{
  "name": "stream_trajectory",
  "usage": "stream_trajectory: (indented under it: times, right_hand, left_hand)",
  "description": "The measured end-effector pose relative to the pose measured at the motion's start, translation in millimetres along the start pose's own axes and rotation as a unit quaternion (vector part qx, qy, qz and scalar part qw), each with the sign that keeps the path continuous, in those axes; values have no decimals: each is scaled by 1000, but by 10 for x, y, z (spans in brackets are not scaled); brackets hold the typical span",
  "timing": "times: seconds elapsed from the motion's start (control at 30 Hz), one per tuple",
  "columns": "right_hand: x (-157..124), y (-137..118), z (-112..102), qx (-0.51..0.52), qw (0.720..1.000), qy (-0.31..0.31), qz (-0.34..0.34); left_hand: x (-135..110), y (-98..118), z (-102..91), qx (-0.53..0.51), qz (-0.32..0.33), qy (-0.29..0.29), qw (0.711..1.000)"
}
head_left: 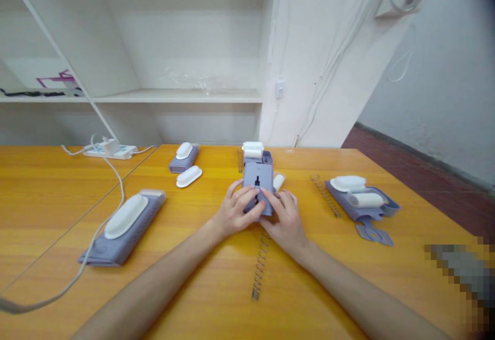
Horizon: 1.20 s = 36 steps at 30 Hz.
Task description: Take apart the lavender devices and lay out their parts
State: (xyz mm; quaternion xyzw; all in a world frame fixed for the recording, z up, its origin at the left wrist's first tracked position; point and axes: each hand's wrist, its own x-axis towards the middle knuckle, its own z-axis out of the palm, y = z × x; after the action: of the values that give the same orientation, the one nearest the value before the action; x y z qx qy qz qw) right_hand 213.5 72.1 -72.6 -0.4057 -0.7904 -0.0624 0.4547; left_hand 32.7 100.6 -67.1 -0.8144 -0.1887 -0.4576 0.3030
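Both my hands grip a grey-purple plastic housing (251,172) near the middle of the table. Its flat face, with a dark keyhole-like slot, is turned towards me. My left hand (232,213) wraps the near left side, fingers lying across the face. On the near right side, my right hand (286,224) has its thumb below and fingertips by the slot. A long coil spring (260,265) stretches towards me from under the hands. White parts (253,149) show at the housing's far end. Behind my right fingers, a white cylinder (278,181) is partly hidden.
Left stand two similar housings with white oval pieces, one near (127,231) and one far (183,159); a loose white oval (189,176) lies between. At right are another spring (325,195) and an opened housing (358,203). A cable (116,211) runs from a power strip (110,149).
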Motion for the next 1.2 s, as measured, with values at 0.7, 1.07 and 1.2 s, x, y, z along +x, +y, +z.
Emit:
stream_trajectory:
  times: [0.7,1.07,1.2]
  right_hand:
    - [-59,42,33,36,994,24,100]
    - [-23,90,-27,121,979,53,154]
    - [22,147,-14,177,955,106,215]
  left_hand:
    - [110,27,-15,-40,61,-46,996]
    - [130,227,-6,-54,90,0,994]
    - [118,252,-35,-100,111,-40,988]
